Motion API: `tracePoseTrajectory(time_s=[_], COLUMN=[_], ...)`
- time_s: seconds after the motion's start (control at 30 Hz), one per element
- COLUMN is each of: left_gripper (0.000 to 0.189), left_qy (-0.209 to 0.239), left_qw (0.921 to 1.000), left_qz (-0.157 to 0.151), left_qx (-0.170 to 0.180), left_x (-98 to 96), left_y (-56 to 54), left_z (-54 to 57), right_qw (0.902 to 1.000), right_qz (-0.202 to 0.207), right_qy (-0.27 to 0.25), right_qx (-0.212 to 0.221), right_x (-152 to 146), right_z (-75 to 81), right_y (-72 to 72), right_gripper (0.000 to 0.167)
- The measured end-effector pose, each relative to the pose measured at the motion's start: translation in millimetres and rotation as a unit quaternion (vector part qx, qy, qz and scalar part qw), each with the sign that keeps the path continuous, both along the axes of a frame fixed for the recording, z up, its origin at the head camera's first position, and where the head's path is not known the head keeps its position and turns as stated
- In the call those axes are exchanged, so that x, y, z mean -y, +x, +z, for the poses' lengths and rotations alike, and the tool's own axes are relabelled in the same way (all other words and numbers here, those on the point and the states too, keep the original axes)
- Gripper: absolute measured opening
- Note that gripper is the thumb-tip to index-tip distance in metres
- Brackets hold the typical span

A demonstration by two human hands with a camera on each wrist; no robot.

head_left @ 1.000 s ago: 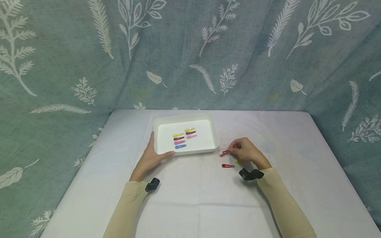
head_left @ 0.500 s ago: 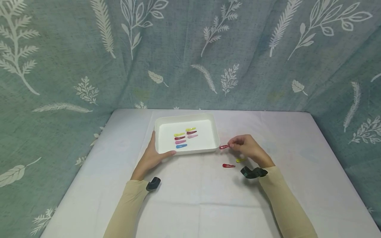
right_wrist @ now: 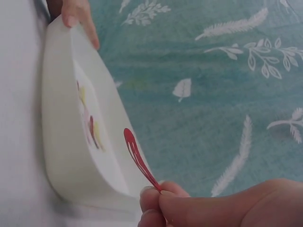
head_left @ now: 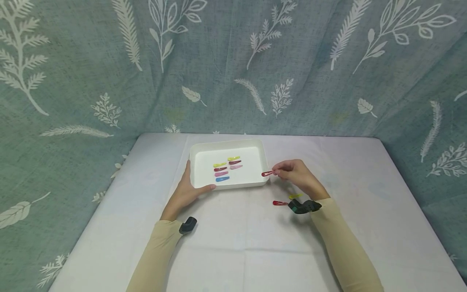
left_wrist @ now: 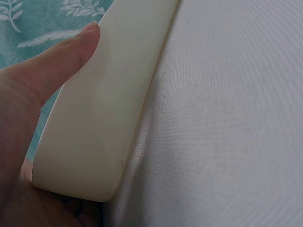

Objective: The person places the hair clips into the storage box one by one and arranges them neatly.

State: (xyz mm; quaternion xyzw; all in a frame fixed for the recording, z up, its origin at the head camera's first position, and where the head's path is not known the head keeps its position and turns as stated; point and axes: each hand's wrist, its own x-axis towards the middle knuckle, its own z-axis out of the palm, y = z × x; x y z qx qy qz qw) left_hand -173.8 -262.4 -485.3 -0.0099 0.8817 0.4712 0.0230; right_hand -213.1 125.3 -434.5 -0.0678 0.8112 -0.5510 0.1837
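Observation:
My right hand point(head_left: 297, 175) pinches a red snap hair clip point(right_wrist: 135, 152) by one end, between thumb and fingertips. In the head view that clip overlaps the right rim of a white tray point(head_left: 255, 183). My left hand point(head_left: 184, 194) grips the tray's near left corner, thumb along the front wall and fingers around the left side. Inside the tray lie several hair clips in two columns: yellow, dark red and pink ones, plus a blue clip point(head_left: 222, 179). On the cloth below my right hand are another red clip point(head_left: 280, 203) and a yellow clip point(head_left: 295, 196).
A white cloth point(head_left: 226, 259) covers the table. Behind it hangs a blue-green curtain point(head_left: 219, 109) with a white leaf pattern. Each wrist carries a black camera, and the right camera point(head_left: 304, 206) is close by the loose clips in the head view.
My right hand has lifted the red clip from near the loose clips and carried it up and left to the tray's right rim. My left hand stays on the tray.

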Motion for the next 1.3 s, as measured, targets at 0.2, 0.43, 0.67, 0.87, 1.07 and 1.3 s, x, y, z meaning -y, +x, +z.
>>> tracePoseTrajectory(time_s=[0.2,0.43,0.67,0.87,1.07,1.3], left_gripper=[0.136,0.136,0.136,0.135,0.135,0.135], left_qy=[0.003,0.002,0.007,0.008,0.005,0.009], left_qw=[1.0,0.9999,0.9999,0.9999,0.9999,0.9999], left_qz=[-0.003,-0.004,-0.006,-0.005,-0.005,-0.006], left_qx=[-0.006,-0.009,-0.013,-0.011,-0.011,-0.013], left_x=[0.8,1.2,2.0,1.2,0.1,0.3], left_y=[-0.5,-1.4,-1.5,-0.7,-0.1,-0.5], left_z=[-0.4,-1.7,-2.0,-1.0,0.0,-1.9], right_qw=[0.9997,0.9993,0.998,0.9963,0.9961,0.9958], right_qz=[-0.005,-0.004,-0.015,-0.006,-0.004,-0.021], right_qy=[-0.022,-0.034,-0.054,-0.079,-0.08,-0.076], right_qx=[0.006,0.013,0.029,0.034,0.036,0.047], right_x=[11.5,22.5,37.2,47.9,57.7,68.4], right_z=[4.0,8.3,12.1,13.8,12.0,7.7], right_y=[-4.1,-7.7,-13.3,-19.1,-24.5,-31.4], right_gripper=[0.025,0.027,0.028,0.027,0.027,0.025])
